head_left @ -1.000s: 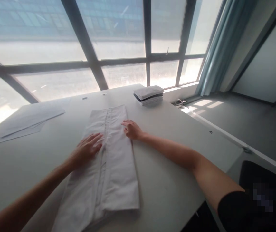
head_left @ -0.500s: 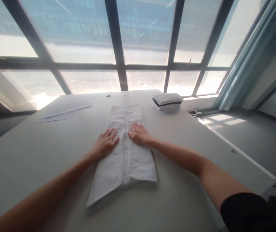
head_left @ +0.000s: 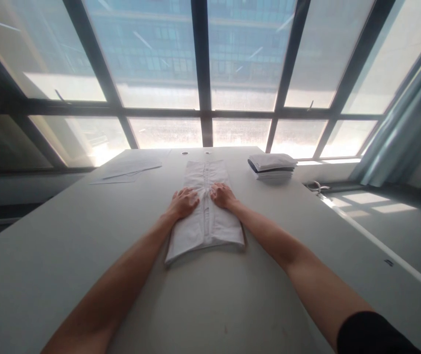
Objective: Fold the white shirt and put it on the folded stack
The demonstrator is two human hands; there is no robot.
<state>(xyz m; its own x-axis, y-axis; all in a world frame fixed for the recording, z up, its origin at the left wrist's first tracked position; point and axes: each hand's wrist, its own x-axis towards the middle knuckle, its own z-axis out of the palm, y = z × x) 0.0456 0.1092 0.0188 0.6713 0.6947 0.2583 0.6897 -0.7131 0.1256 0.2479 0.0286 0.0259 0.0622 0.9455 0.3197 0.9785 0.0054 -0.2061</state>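
Folded white cloth (head_left: 195,236) lies flat, lengthwise, on the white table (head_left: 210,295), between the two forearms and short of the far edge. Two side panels flank a lengthwise seam (head_left: 206,216) down its middle. The near edge is uneven: its left corner reaches closer to the person than its right.

Both hands bear on the far half of the cloth. The left hand (head_left: 184,201) rests on the left panel; the right hand (head_left: 223,195) rests on the right panel, fingers bent beside the seam. Relative to a second ago, the right hand is in from the right border, and the hands now sit nearly level, with only a narrow gap between them. In effect, both panels are now under contact at once, and the cloth puckers between the fingertips. Whether either hand pinches the fabric or merely presses on it cannot be told, since the knuckles hide the undersides of the fingers. The view has also shifted, so any sliding of the cloth is uncertain.

Outward from the cloth: paper sheets (head_left: 132,166) lie to the far left; a folded stack (head_left: 272,164), white with one dark layer, stands to the far right, apart from both hands. Windows (head_left: 166,132) extend beyond the table, with a curtain (head_left: 390,132) at right.
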